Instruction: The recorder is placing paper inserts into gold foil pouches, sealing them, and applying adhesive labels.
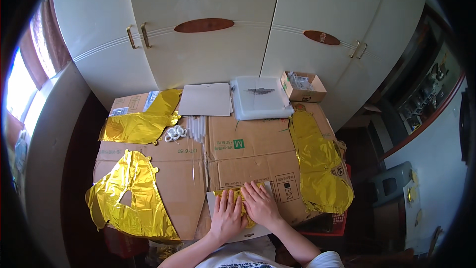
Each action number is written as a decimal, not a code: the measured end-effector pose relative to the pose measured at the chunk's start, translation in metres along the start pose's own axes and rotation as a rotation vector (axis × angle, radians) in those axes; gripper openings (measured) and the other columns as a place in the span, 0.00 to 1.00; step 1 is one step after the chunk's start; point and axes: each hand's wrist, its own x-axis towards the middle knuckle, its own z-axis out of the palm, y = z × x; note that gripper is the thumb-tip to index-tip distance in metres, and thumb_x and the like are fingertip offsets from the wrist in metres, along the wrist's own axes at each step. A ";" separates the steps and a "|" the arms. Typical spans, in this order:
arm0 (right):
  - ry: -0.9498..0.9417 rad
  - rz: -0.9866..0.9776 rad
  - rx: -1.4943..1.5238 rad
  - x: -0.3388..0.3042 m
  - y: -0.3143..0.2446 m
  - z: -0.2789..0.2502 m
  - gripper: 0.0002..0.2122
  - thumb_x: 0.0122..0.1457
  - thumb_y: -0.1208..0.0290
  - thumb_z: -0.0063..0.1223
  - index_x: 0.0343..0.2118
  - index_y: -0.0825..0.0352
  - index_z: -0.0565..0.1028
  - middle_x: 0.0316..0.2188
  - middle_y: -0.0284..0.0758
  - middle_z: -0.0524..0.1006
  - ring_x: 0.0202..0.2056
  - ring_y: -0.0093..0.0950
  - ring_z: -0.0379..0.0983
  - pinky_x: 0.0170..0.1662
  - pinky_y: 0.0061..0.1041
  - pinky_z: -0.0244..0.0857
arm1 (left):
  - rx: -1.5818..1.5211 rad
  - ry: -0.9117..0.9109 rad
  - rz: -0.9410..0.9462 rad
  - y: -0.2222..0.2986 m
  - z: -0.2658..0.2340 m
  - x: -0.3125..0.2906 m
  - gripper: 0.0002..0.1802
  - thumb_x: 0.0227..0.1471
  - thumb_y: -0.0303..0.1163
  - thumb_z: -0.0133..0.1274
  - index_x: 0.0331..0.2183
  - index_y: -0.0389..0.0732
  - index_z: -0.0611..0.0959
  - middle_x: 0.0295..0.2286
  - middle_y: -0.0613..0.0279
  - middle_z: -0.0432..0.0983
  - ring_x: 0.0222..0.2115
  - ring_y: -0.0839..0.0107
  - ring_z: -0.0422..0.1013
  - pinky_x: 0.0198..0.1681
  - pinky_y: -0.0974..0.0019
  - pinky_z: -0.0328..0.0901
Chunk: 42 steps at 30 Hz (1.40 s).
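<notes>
My left hand [229, 218] and my right hand [261, 205] lie flat side by side near the front edge of the cardboard. Under both palms is a piece of gold foil [250, 224], folded small and mostly covered by my fingers. It rests on a pale card [255, 231] with a small slot near its front edge. Neither hand grips anything; the fingers are stretched out, slightly apart. A flat gold foil balloon [147, 196] with a hole in its middle lies left of my hands. Another flat foil balloon [320, 164] stretches along the right side.
A third foil balloon [136, 125] lies at the back left of the cardboard surface [258, 144]. Beside it are white ribbon rolls [175, 133], clear straws [197, 128] and grey cards [205, 99]. A translucent bag stack [260, 100] and small box [310, 92] stand before the cabinet [208, 54].
</notes>
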 end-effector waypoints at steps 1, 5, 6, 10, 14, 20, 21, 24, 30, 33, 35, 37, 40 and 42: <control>-0.019 0.014 0.036 -0.002 0.000 0.003 0.20 0.60 0.68 0.49 0.55 0.68 0.70 0.58 0.42 0.68 0.61 0.40 0.61 0.63 0.43 0.52 | 0.003 0.002 0.003 0.000 0.001 -0.001 0.34 0.47 0.44 0.52 0.52 0.33 0.74 0.54 0.36 0.65 0.59 0.41 0.56 0.63 0.41 0.47; -0.046 0.012 0.020 -0.004 0.004 0.008 0.21 0.60 0.68 0.49 0.56 0.67 0.70 0.59 0.43 0.67 0.62 0.41 0.59 0.64 0.43 0.51 | 0.041 -0.014 -0.007 0.002 -0.005 0.001 0.34 0.46 0.44 0.52 0.52 0.33 0.75 0.54 0.38 0.66 0.60 0.43 0.56 0.63 0.41 0.48; -0.044 0.014 0.026 -0.006 0.005 0.011 0.22 0.59 0.68 0.49 0.57 0.67 0.69 0.59 0.43 0.67 0.62 0.41 0.59 0.64 0.43 0.50 | 0.055 -0.035 -0.021 0.003 -0.008 0.002 0.34 0.47 0.45 0.52 0.52 0.33 0.75 0.55 0.39 0.66 0.60 0.45 0.56 0.63 0.41 0.48; -0.083 -0.010 -0.017 -0.005 0.003 0.006 0.22 0.57 0.67 0.51 0.55 0.67 0.70 0.59 0.43 0.66 0.62 0.41 0.59 0.64 0.43 0.50 | 0.001 -0.036 -0.040 0.002 -0.013 0.008 0.35 0.52 0.49 0.50 0.54 0.33 0.72 0.56 0.43 0.64 0.61 0.50 0.56 0.64 0.44 0.46; -0.058 0.001 -0.020 -0.007 0.007 0.011 0.22 0.56 0.67 0.51 0.55 0.66 0.72 0.58 0.42 0.68 0.61 0.41 0.61 0.64 0.43 0.51 | -0.043 -0.037 -0.031 -0.003 0.000 0.017 0.41 0.55 0.57 0.45 0.58 0.33 0.68 0.58 0.43 0.61 0.63 0.52 0.53 0.64 0.47 0.46; -0.004 0.004 -0.004 -0.005 0.003 0.012 0.22 0.57 0.67 0.50 0.55 0.65 0.72 0.57 0.42 0.70 0.60 0.41 0.63 0.63 0.42 0.53 | 0.012 -0.083 -0.035 -0.008 0.003 0.009 0.45 0.54 0.62 0.44 0.59 0.33 0.67 0.59 0.39 0.57 0.62 0.43 0.51 0.64 0.46 0.46; -0.003 0.005 0.001 -0.005 0.002 0.011 0.21 0.58 0.66 0.49 0.55 0.66 0.72 0.57 0.42 0.70 0.60 0.41 0.63 0.64 0.42 0.52 | 0.032 -0.094 -0.035 -0.008 0.001 0.008 0.46 0.53 0.63 0.44 0.59 0.33 0.67 0.59 0.38 0.57 0.62 0.41 0.51 0.64 0.45 0.46; -0.002 0.003 -0.019 -0.006 0.003 0.011 0.21 0.58 0.66 0.49 0.55 0.66 0.72 0.57 0.42 0.70 0.60 0.41 0.63 0.64 0.43 0.52 | 0.082 -0.072 -0.045 -0.008 -0.006 0.006 0.45 0.54 0.66 0.42 0.59 0.39 0.69 0.59 0.37 0.58 0.61 0.37 0.51 0.64 0.44 0.46; -0.025 0.004 -0.020 -0.005 0.003 0.007 0.22 0.59 0.64 0.48 0.56 0.66 0.71 0.58 0.42 0.69 0.61 0.40 0.62 0.64 0.42 0.51 | 0.105 -0.146 -0.050 -0.011 -0.013 0.000 0.49 0.49 0.68 0.46 0.61 0.40 0.65 0.60 0.33 0.53 0.61 0.32 0.47 0.61 0.32 0.42; -0.068 -0.020 -0.005 -0.006 0.007 0.004 0.24 0.60 0.61 0.48 0.58 0.67 0.68 0.60 0.41 0.67 0.62 0.40 0.60 0.65 0.41 0.50 | 0.123 -0.160 -0.063 -0.010 -0.012 0.000 0.51 0.48 0.69 0.47 0.61 0.39 0.64 0.60 0.33 0.52 0.62 0.32 0.45 0.61 0.30 0.40; -0.101 -0.036 -0.014 -0.008 0.011 0.000 0.26 0.61 0.58 0.48 0.59 0.67 0.66 0.61 0.41 0.66 0.63 0.39 0.58 0.65 0.41 0.49 | 0.130 -0.167 -0.066 -0.009 -0.012 0.000 0.52 0.47 0.69 0.47 0.61 0.39 0.64 0.60 0.32 0.51 0.62 0.32 0.44 0.61 0.30 0.39; -0.132 -0.050 -0.035 -0.011 0.017 -0.005 0.28 0.61 0.54 0.48 0.60 0.67 0.65 0.62 0.40 0.64 0.64 0.38 0.57 0.66 0.41 0.48 | 0.134 -0.173 -0.069 -0.008 -0.012 0.000 0.53 0.47 0.70 0.46 0.62 0.39 0.63 0.61 0.32 0.51 0.62 0.32 0.44 0.61 0.30 0.39; -0.153 -0.004 -0.078 -0.022 0.028 -0.015 0.30 0.61 0.52 0.47 0.61 0.67 0.64 0.62 0.40 0.64 0.64 0.37 0.56 0.66 0.41 0.47 | 0.144 -0.181 -0.072 -0.007 -0.011 -0.001 0.53 0.47 0.70 0.46 0.62 0.38 0.62 0.61 0.32 0.50 0.62 0.32 0.44 0.61 0.29 0.38; -0.164 -0.004 -0.099 -0.025 0.033 -0.020 0.30 0.61 0.52 0.47 0.61 0.67 0.64 0.62 0.40 0.64 0.64 0.37 0.56 0.66 0.41 0.47 | 0.163 -0.189 -0.067 -0.007 -0.011 -0.001 0.54 0.47 0.71 0.45 0.62 0.38 0.62 0.61 0.31 0.50 0.62 0.31 0.44 0.61 0.29 0.38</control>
